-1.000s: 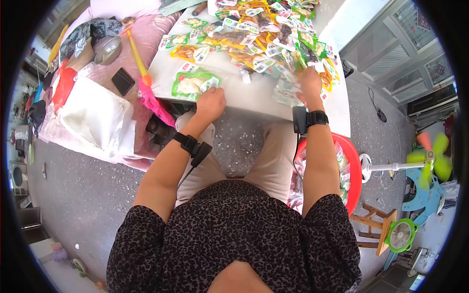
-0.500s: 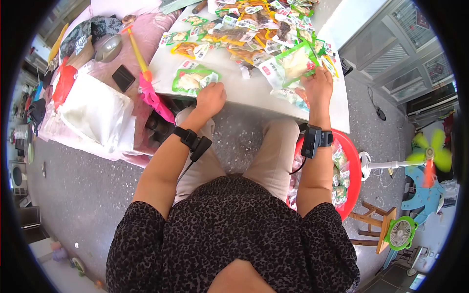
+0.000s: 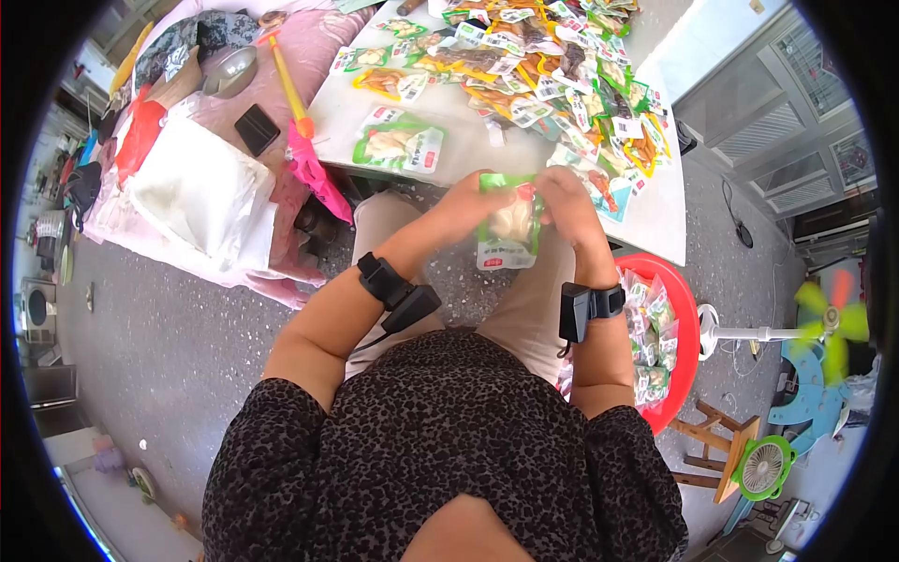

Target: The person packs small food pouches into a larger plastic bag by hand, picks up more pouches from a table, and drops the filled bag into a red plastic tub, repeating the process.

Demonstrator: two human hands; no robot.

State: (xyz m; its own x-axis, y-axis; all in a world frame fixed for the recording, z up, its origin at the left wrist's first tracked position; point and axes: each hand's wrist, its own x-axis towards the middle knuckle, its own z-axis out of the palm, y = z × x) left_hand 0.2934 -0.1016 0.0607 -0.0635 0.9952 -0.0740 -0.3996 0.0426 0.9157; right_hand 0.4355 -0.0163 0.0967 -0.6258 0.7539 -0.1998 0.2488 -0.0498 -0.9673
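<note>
A green-edged food packet (image 3: 508,225) hangs upright over my lap, just off the table's front edge. My left hand (image 3: 466,208) grips its left side near the top, and my right hand (image 3: 562,201) pinches the upper right corner; both are slightly blurred. Another green-and-white packet (image 3: 400,142) lies flat on the white table (image 3: 346,126), beyond my left hand. Many green, yellow and white packets (image 3: 524,66) are heaped across the far part of the table. A packet with a blue edge (image 3: 599,187) lies near the front edge, by my right hand.
A red tub (image 3: 686,328) of packets stands on the floor at my right. On the left, a pink-covered surface (image 3: 211,272) bears a white sheet, a dark phone (image 3: 257,129) and a metal bowl (image 3: 230,72). A wooden stool (image 3: 740,450) and fans stand at the right.
The packet in my right hand has come from the heap to over my lap. My left hand has left the packet on the table and taken hold of this one.
</note>
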